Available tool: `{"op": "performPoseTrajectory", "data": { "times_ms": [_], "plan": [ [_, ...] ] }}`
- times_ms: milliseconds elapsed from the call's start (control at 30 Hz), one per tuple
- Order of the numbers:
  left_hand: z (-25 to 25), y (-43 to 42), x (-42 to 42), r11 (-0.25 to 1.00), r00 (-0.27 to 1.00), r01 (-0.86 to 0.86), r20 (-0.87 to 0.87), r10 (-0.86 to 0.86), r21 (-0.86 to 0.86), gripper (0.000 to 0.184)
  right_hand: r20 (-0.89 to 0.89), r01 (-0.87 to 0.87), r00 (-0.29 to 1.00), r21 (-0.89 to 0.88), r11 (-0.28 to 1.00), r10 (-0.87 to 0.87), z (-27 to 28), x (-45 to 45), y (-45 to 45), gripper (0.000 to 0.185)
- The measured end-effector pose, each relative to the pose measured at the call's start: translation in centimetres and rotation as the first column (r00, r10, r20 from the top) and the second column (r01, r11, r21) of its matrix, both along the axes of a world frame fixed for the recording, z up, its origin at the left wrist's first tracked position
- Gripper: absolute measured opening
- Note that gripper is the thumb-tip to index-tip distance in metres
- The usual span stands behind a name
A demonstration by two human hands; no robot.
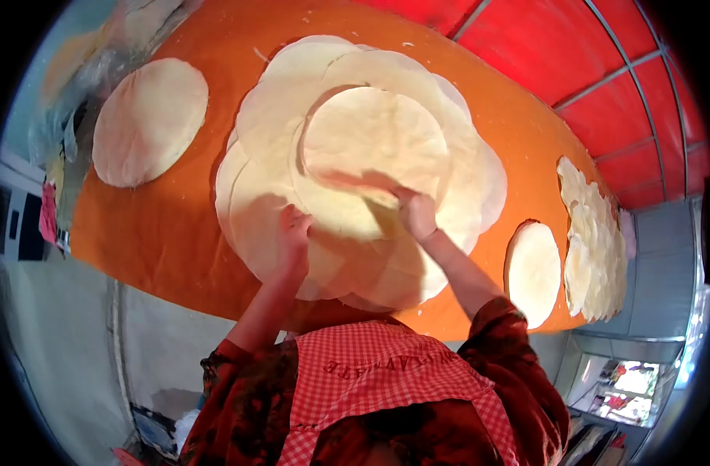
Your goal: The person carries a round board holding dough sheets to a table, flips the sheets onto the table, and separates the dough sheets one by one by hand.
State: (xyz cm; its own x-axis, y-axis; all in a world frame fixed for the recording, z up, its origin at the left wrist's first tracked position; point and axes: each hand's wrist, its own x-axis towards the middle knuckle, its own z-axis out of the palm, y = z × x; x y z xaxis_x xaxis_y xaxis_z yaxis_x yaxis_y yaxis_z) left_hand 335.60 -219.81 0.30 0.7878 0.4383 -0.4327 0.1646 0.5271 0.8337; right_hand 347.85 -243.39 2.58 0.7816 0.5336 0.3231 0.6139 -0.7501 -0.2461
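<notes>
Several thin, pale round dough sheets (254, 144) overlap in a wide rosette. A smaller round dough stack (374, 132) lies on its middle. My right hand (417, 213) is closed at the near right edge of this stack, its fingers pinching the rim of the top dough sheet; the fingertips are partly hidden. Over the near left part of the rosette is my left hand (295, 230), with its fingers curled together. Nothing shows between them, and I cannot tell whether they touch the dough below.
An orange cloth (161, 233) covers the table. One round dough piece (151, 122) lies at the left, another (534, 273) at the right. Beyond that sits a pile of ragged-edged sheets (592, 241). A red panelled surface (557, 54) borders the far right side.
</notes>
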Motion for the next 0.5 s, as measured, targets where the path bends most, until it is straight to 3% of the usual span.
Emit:
{"op": "performPoseTrajectory", "data": {
  "times_ms": [33, 100, 133, 167, 200, 300, 333, 367, 433, 500],
  "plan": [
    [0.2, -0.1, 0.7, 0.999, 1.0, -0.025, -0.006, 0.026, 0.039, 0.037, -0.068, 0.038, 0.997, -0.038, 0.999, -0.041, 1.4, 2.0, -0.2, 0.029],
    [0.9, -0.2, 2.4, 1.0, 0.998, 0.011, 0.067, -0.01, -0.013, 0.034, 0.035, 0.058, 0.998, -0.112, 0.992, -0.055, 4.0, 7.5, -1.2, 0.024],
    [1.2, -0.4, 3.0, 0.999, 0.995, 0.028, 0.096, -0.024, -0.041, 0.033, -0.078, 0.191, 0.977, -0.105, 0.976, -0.2, 6.6, 10.2, -1.0, 0.019],
    [1.4, -0.4, 4.2, 0.991, 0.992, 0.081, 0.107, -0.07, -0.105, 0.031, -0.071, 0.114, 0.99, -0.068, 0.991, -0.119, 8.0, 15.2, -2.2, 0.025],
    [1.7, -0.3, 6.3, 0.977, 0.986, 0.133, 0.119, -0.114, -0.166, 0.029, -0.107, -0.037, 0.994, -0.175, 0.984, 0.019, 10.3, 21.6, -3.3, 0.029],
    [2.1, -0.1, 11.7, 0.948, 0.981, 0.17, 0.135, -0.138, -0.27, 0.021, 0.101, 0.149, 0.983, 0.059, 0.987, -0.155, 21.7, 28.0, -2.0, 0.021],
    [2.3, -0.1, 13.3, 0.945, 0.983, 0.157, 0.135, -0.122, -0.287, 0.019, 0.24, 0.281, 0.932, -0.004, 0.96, -0.271, 26.7, 25.1, -0.1, 0.021],
    [2.1, -0.1, 14.6, 0.941, 0.986, 0.142, 0.131, -0.106, -0.308, 0.017, 0.397, 0.268, 0.887, -0.025, 0.963, -0.237, 29.1, 24.2, 0.6, 0.022],
    [0.5, 0.0, 16.9, 0.912, 0.98, 0.154, 0.177, -0.092, -0.38, 0.022, 0.513, 0.289, 0.834, -0.09, 0.953, -0.204, 30.8, 22.5, 1.0, 0.025],
    [-2.0, 0.1, 19.1, 0.888, 0.967, 0.184, 0.24, -0.086, -0.422, 0.021, 0.524, 0.287, 0.824, -0.057, 0.956, -0.216, 28.0, 20.6, 1.5, 0.025]
  ]
}}
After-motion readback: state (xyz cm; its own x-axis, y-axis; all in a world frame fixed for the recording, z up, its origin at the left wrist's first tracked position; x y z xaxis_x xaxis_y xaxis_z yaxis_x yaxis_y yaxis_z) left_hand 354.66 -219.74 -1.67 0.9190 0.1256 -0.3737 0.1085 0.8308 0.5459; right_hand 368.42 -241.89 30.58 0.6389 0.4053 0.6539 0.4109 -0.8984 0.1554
